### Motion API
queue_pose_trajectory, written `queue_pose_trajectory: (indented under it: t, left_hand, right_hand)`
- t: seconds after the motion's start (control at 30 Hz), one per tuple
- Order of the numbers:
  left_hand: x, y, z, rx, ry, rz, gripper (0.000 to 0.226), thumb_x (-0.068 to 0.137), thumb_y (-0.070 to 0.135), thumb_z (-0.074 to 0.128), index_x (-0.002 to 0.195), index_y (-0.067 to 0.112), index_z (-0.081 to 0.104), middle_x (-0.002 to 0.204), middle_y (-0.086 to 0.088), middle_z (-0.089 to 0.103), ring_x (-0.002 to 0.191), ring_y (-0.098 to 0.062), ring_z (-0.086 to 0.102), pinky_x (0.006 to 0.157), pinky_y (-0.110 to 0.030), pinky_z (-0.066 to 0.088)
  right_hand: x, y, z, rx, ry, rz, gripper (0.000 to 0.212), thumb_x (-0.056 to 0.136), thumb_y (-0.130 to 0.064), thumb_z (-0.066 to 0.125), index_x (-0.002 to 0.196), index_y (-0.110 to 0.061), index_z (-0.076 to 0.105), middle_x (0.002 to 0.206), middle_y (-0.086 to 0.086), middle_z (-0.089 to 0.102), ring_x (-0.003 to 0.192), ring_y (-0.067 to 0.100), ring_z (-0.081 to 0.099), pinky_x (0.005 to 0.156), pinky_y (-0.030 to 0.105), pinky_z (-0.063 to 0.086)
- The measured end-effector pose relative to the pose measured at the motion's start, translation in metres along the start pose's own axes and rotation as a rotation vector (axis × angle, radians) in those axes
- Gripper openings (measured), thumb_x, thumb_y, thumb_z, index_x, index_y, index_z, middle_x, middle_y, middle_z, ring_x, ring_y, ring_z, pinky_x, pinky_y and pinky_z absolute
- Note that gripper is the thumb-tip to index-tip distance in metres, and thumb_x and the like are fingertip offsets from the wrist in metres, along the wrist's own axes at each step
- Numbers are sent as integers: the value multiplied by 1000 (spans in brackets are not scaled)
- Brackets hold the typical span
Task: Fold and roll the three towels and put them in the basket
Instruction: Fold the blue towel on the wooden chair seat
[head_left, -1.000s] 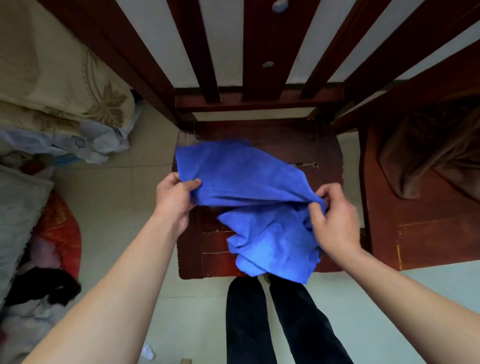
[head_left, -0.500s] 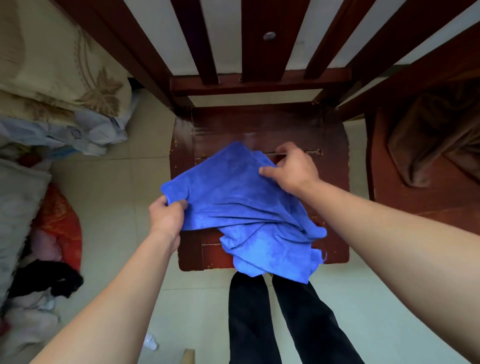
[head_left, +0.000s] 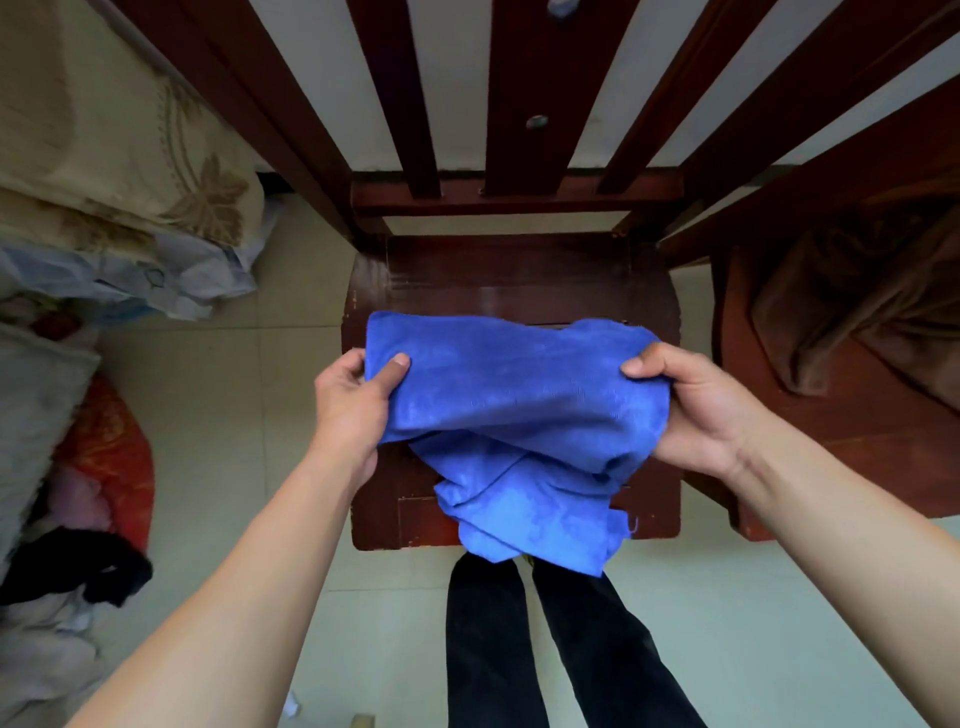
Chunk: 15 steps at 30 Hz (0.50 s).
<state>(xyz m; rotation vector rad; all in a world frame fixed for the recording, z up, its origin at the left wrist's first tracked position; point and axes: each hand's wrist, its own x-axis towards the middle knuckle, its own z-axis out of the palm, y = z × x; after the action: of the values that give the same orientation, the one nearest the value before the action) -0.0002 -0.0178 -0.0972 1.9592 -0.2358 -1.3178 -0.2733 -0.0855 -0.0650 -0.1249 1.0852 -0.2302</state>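
Chair (head_left: 519, 280), dark red wood, fills centre to 12 o'clock, slatted back rising behind the seat. Bedding (head_left: 104, 156) heaped at 10 o'clock. Second chair (head_left: 857, 415) at 3 o'clock, carrying a brown cloth (head_left: 857, 301) slumped on its seat.

Towel (head_left: 509, 405), blue, dead centre over the first chair's seat. Upper part stretched between both hands, lower part bunched and drooping toward 6 o'clock, its tail past the seat's front edge.

Left hand (head_left: 353, 405) at 9 o'clock of the towel: thumb on top, fingers curled under, pinching that edge. Right hand (head_left: 696, 415) at 3 o'clock of it: gripping a gathered wad, not a clean corner.

Risks, as judged:
- Right-side bunching means any fold made now would likely come out crooked, and the roll lopsided.
- The hanging tail could drag the cloth off the seat to the floor if either grip loosens.
- No corner visible on the right, so edges may be mismatched.

Count: chairs, two. Blue towels, one. Brown cloth, one; whether it is a towel, cannot tell. Hands, two. Basket, none in view.
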Motion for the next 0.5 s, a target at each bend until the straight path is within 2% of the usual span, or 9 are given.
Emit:
queue_pose_trajectory:
  t: [0.03, 0.07, 0.13, 0.2, 0.23, 0.3, 0.37, 0.43, 0.5]
  left_hand:
    - [2, 2, 2, 10, 7, 9, 11, 86, 8, 67, 79, 12, 61, 81, -8, 68, 76, -23, 64, 73, -36, 53]
    - [4, 4, 3, 21, 24, 26, 11, 87, 8, 67, 79, 13, 61, 81, -7, 67, 77, -23, 63, 73, -36, 53]
    - [12, 9, 7, 48, 65, 73, 12, 87, 9, 67, 78, 15, 60, 80, -5, 66, 78, -22, 62, 74, -37, 52]
    - [22, 15, 15, 100, 96, 122, 15, 87, 11, 66, 76, 18, 59, 79, -3, 65, 77, -21, 61, 73, -35, 52]
    - [27, 16, 19, 129, 111, 134, 17, 87, 12, 66, 75, 20, 58, 78, -2, 64, 76, -20, 60, 73, -35, 52]
    - [37, 15, 20, 174, 169, 112, 21, 87, 13, 65, 70, 20, 55, 73, 1, 60, 75, -19, 57, 71, -34, 50]
    - [45, 9, 13, 205, 242, 45, 26, 86, 14, 66, 66, 20, 50, 68, 1, 56, 74, -19, 54, 67, -35, 46]
    - [49, 2, 0, 228, 294, -26, 25, 87, 16, 65, 67, 19, 49, 67, -1, 53, 70, -19, 52, 64, -34, 42]
    - [50, -2, -8, 229, 303, -65, 27, 90, 15, 62, 69, 20, 47, 65, 0, 49, 62, -19, 48, 59, -31, 42]
  right_hand:
    - [2, -2, 1, -15, 51, -51, 69, 52, -15, 80, 116, -8, 56, 97, 18, 43, 71, 37, 22, 66, 30, 24]
    - [3, -5, 3, -54, 158, -169, 57, 54, -11, 79, 106, -9, 55, 84, 12, 42, 62, 29, 24, 58, 27, 21]
    - [6, -9, 4, -301, 496, -520, 22, 66, 0, 71, 75, -9, 54, 64, 4, 43, 53, 13, 34, 45, 22, 25]
    - [11, -12, 7, -625, 749, -816, 31, 71, -4, 71, 59, -18, 47, 57, -3, 46, 52, 7, 39, 49, 22, 33]
    - [14, -10, 9, -726, 758, -878, 31, 70, -11, 74, 59, -22, 48, 57, -6, 49, 53, 5, 41, 52, 23, 36]
    - [22, -2, 14, -888, 611, -775, 24, 69, -28, 81, 64, -25, 57, 63, -11, 59, 55, -1, 50, 59, 20, 42]
    - [34, 12, 11, -1004, 480, -488, 21, 72, -39, 81, 72, -23, 67, 73, -11, 68, 65, -4, 59, 67, 19, 47]
    - [45, 10, -1, -1035, 644, -471, 21, 76, -42, 76, 78, -22, 69, 82, -7, 72, 82, 8, 66, 78, 29, 52]
    - [54, -3, -13, -993, 862, -518, 27, 79, -42, 73, 97, -22, 68, 97, 1, 72, 97, 23, 66, 82, 34, 50]
